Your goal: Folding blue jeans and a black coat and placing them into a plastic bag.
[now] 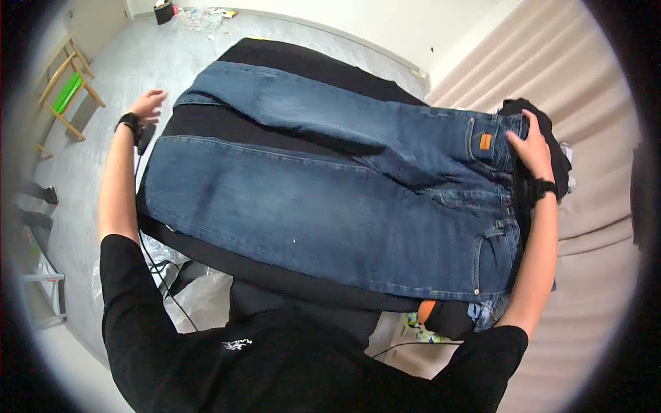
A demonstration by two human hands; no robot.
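A pair of blue jeans (296, 196) lies spread on a black-covered table (289, 58), legs pointing left and waistband to the right. The far leg creases near the crotch, and a black strip shows between the legs. My right hand (533, 150) rests at the far corner of the waistband, thumb and fingers apart against the denim. Beside it on the jeans is a small orange patch (485, 142). My left hand (147, 108) is raised past the leg hems, touching nothing, its fingers apart. Each wrist wears a black band.
Dark clothing (544, 131) is heaped beyond the waistband, by a beige curtain (592, 89). A wooden chair with a green seat (67, 92) stands at left. Clear plastic bags (203, 299) lie below the table's near edge. A black cable (148, 255) hangs beside my left arm.
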